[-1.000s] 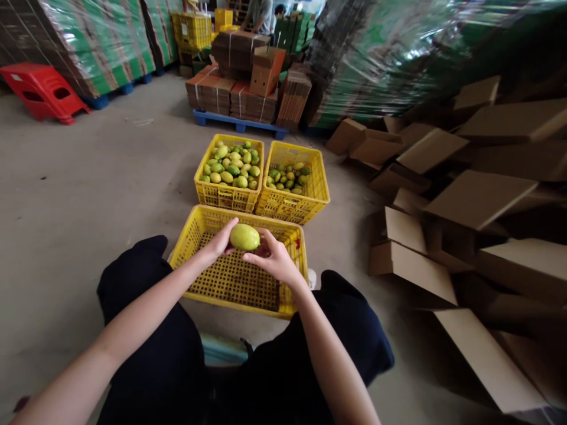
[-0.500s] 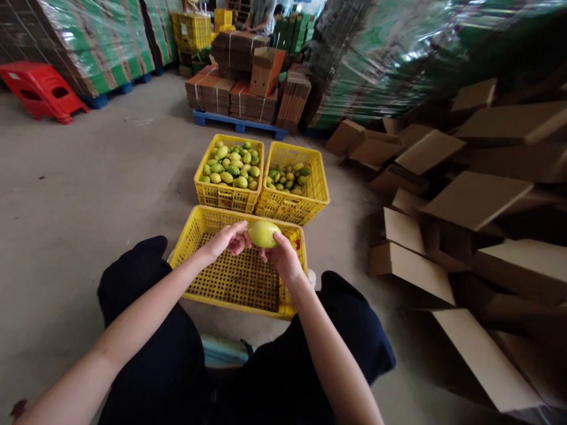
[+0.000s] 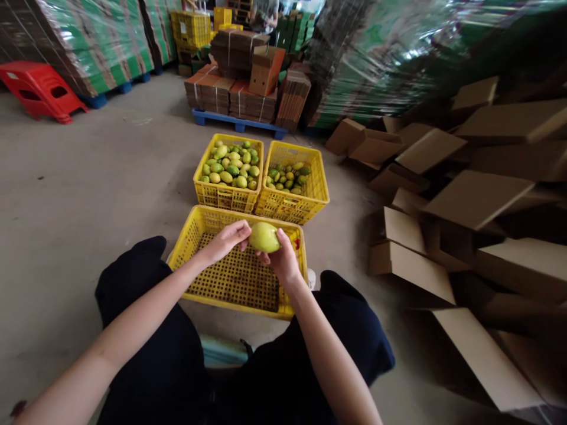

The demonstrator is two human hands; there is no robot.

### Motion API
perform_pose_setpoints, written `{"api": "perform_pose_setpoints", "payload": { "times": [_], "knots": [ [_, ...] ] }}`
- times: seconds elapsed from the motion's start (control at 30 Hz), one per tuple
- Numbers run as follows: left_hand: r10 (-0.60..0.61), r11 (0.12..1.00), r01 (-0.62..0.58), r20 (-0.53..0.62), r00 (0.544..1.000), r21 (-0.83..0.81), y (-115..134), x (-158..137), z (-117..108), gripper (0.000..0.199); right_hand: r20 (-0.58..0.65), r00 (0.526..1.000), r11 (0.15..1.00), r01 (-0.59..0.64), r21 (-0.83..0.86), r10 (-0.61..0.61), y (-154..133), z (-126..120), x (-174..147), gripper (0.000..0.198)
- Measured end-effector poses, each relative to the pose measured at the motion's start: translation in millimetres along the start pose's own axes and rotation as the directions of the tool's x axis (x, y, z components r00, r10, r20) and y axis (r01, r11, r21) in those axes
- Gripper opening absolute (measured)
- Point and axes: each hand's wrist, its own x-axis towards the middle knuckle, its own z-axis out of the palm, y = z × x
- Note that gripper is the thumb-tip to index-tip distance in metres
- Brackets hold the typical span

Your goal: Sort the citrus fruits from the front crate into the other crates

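Note:
My right hand (image 3: 283,257) holds a yellow-green lemon (image 3: 264,237) above the front yellow crate (image 3: 186,236), thumb on its right end and fingers beneath. Close by its left end, my left hand (image 3: 230,239) has its fingers curled and pinched together. Whether anything small is between those fingertips is hidden. The front crate has a perforated floor, bare where it shows, and stands between my knees. Behind it, a left crate (image 3: 228,195) is filled with green and yellow lemons (image 3: 233,162). A right crate (image 3: 295,203) holds a lower layer of similar fruit (image 3: 287,177).
Open cardboard boxes (image 3: 478,198) lie heaped along the right. Flattened cartons (image 3: 212,88) sit on a blue pallet (image 3: 239,124) beyond the crates. A red stool (image 3: 42,91) stands far left. Wrapped stacks (image 3: 101,44) line the back, where a person (image 3: 264,15) stands.
The lemon has turned in my right hand and now looks rounder and tilted. My left fingers have drawn together beside it. The person at the back has straightened up.

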Motion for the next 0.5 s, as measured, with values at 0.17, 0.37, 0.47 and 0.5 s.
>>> {"api": "perform_pose_setpoints", "payload": {
  "times": [0.17, 0.37, 0.47, 0.5],
  "knots": [
    [0.021, 1.000, -0.019, -0.070, 0.997, 0.024, -5, -2, 2, 0.054, 0.061, 0.997, 0.997, -0.045, -0.057, 0.049, 4, 1, -3, 0.059],
    [-0.004, 0.997, 0.023, -0.239, 0.971, 0.076, -13, 1, 2, 0.054, 0.020, 0.992, 0.988, -0.129, 0.090, 0.128, 8, 12, -3, 0.055],
    [-0.038, 0.999, 0.044, -0.264, 0.964, 0.016, -19, 4, 2, 0.055, 0.068, 0.989, 0.984, -0.140, 0.110, 0.133, 7, 14, -4, 0.050],
    [-0.047, 0.999, 0.047, -0.264, 0.963, -0.005, -20, 4, 2, 0.056, 0.079, 0.988, 0.984, -0.139, 0.111, 0.130, 7, 15, -4, 0.048]
  ]
}}
